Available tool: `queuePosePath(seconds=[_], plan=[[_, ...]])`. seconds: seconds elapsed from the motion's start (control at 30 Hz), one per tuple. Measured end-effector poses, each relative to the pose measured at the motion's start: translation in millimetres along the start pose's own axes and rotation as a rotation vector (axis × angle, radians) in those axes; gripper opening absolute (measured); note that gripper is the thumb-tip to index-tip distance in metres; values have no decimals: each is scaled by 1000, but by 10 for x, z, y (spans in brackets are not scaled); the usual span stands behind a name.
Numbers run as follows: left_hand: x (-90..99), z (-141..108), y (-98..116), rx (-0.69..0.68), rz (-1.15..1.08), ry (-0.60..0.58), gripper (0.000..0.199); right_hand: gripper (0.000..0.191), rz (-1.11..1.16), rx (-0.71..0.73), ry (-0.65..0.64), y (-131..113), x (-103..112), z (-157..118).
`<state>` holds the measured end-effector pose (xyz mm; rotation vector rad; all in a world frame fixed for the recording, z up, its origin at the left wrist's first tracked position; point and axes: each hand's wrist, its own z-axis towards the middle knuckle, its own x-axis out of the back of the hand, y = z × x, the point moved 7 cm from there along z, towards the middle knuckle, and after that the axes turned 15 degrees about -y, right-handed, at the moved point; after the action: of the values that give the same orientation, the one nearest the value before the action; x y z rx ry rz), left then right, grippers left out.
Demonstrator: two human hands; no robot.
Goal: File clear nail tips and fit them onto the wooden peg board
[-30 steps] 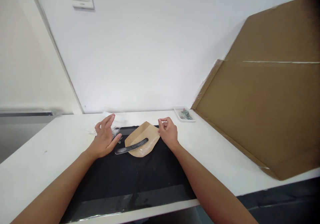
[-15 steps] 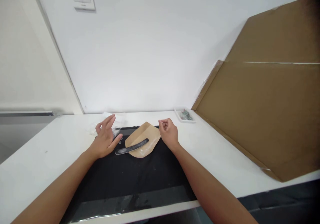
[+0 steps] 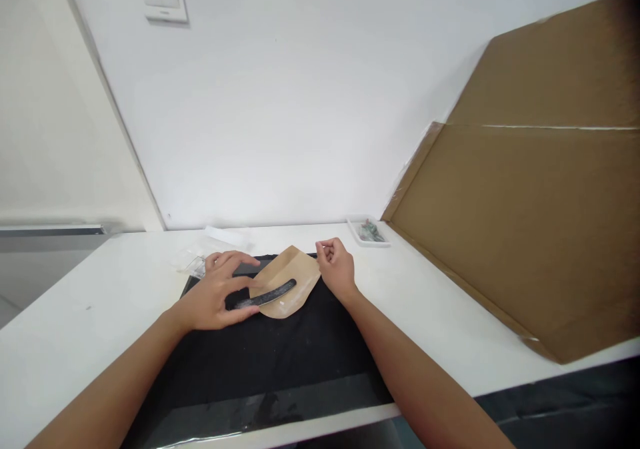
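Observation:
A curved black nail file (image 3: pixel 273 294) lies across a piece of tan paper (image 3: pixel 293 269) on the black mat (image 3: pixel 290 362). My left hand (image 3: pixel 220 295) is at the file's left end, thumb below it and fingers above, spread apart and not closed on it. By the paper's right edge, my right hand (image 3: pixel 337 265) has its fingers curled and the thumb pressed to the index finger. Whatever that pinch may hold is too small or hidden to make out. White powdery marks show on the lower part of the paper.
Clear plastic packaging (image 3: pixel 225 237) lies behind my left hand. A small white tray (image 3: pixel 369 231) with small greenish items in a bag stands near the wall. Large brown cardboard (image 3: pixel 520 202) leans along the right side of the white table (image 3: pixel 65 335).
My left hand has moved right and slightly down, from beside the nail file to over its left end. My right hand stays in nearly the same place with the same pinch.

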<state>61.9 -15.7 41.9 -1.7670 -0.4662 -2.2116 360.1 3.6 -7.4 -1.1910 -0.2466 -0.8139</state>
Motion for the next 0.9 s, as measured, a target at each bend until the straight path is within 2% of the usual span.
queuePosePath(seconds=[0.1, 0.23, 0.7, 0.9], plan=[[-6, 24, 91, -48, -30, -43, 42, 30, -5, 2, 3, -4, 3, 4], [-58, 36, 110, -65, -26, -87, 51, 30, -7, 2, 0, -2, -1, 5], [-125, 51, 110, -55, 20, -140, 33, 31, -4, 8, -17, 21, -19, 12], [-155, 54, 96, -31, 41, -180, 33, 29, -8, 10, -13, 16, -16, 12]])
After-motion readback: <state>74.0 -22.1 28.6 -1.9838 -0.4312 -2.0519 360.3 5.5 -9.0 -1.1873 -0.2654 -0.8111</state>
